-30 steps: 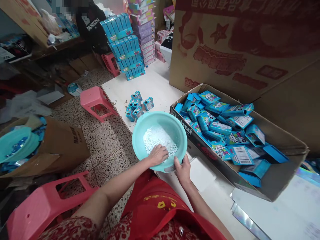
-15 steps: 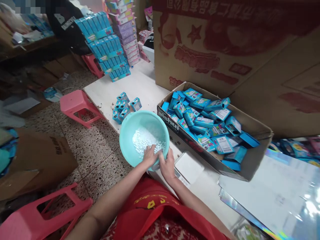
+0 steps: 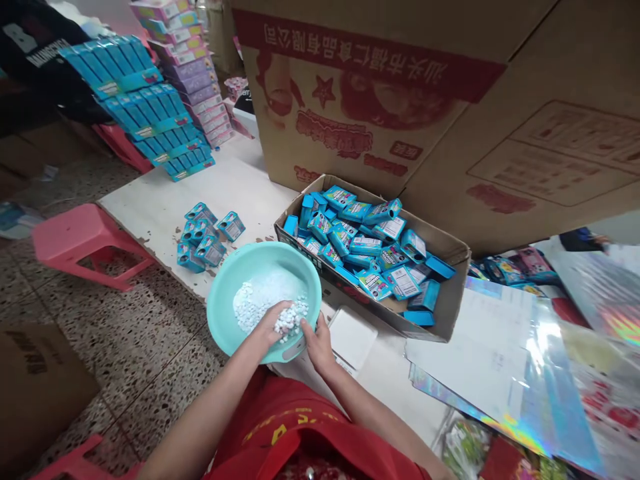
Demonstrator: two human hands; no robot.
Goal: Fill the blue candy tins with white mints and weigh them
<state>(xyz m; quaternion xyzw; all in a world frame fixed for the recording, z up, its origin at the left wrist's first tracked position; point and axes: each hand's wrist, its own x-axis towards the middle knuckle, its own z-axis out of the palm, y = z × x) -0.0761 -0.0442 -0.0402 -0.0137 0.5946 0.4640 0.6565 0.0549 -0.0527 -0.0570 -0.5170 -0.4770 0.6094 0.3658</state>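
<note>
A mint-green plastic basin (image 3: 220, 293) with small white candies (image 3: 247, 313) and white powder in it sits at the table's near edge. Inside it, my left hand (image 3: 273, 323) is cupped around a heap of candies near the right side; its fingers are partly hidden. My right hand (image 3: 319, 343) grips the basin's right rim, thumb on the inner side and the other fingers outside. Beyond the basin, several small blue boxes (image 3: 207, 248) stand grouped on the table. A cardboard tray (image 3: 455, 293) to the right is full of loose blue candy boxes (image 3: 365, 245).
A white scale (image 3: 354, 337) lies right of my right hand. Stacked blue display boxes (image 3: 145, 113) and a pink-purple stack (image 3: 200, 80) stand at the far left. A large carton (image 3: 360, 87) rises behind the tray. Shiny sheets (image 3: 470, 347) lie right, pink stools (image 3: 85, 240) left.
My view has swung to the right, so things appear farther left. My left hand has moved from spread fingers on the candies to a cupped hold on a heap. The right hand stays at the rim.
</note>
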